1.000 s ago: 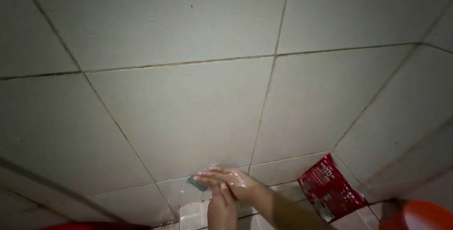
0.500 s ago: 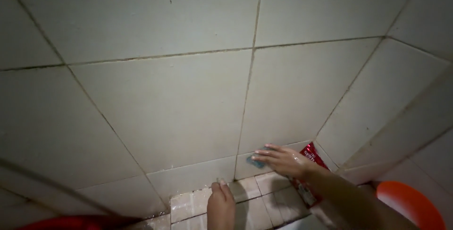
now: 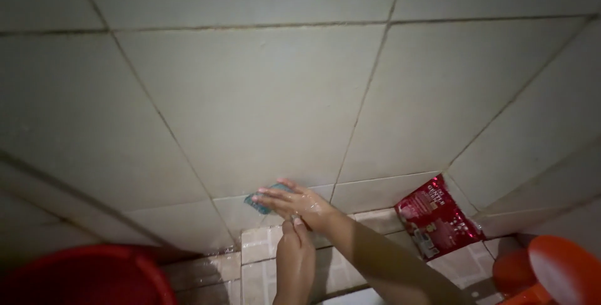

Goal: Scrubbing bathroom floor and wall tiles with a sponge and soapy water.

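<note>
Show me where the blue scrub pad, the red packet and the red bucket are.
blue scrub pad (image 3: 256, 200), head view, on its exposed left end.
red packet (image 3: 436, 217), head view, on its middle.
red bucket (image 3: 87, 280), head view, on its rim.

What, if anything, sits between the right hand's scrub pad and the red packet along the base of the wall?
Nothing visible. The right hand presses the blue scrub pad flat on the wall tile; only bare wet tile lies between it and the red packet to the right. The left hand sits below, on the floor tiles.
</note>
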